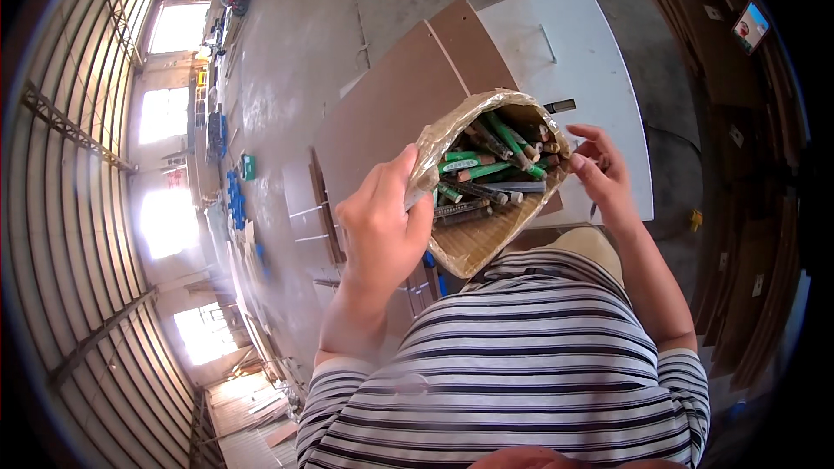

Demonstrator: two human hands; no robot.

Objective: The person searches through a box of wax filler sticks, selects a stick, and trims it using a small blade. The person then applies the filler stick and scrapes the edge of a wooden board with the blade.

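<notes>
A tape-wrapped cardboard box (483,239) is tilted in front of my body, its open side showing. Inside lie several crayon-like sticks (473,171), some with green wrappers, others dark or brown, heaped at different angles. My left hand (382,217) grips the box's left wall, thumb along its near side. At the opposite rim, my right hand (601,172) pinches the box edge with the thumb, its index finger bent above; its other fingertips are partly hidden.
Behind the box are a brown board (408,78) and a white panel (582,43) with a handle. Brown sheets (738,234) stand along the right. Blue items (234,200) and a green box (249,167) lie by the left wall, across the concrete floor (287,78).
</notes>
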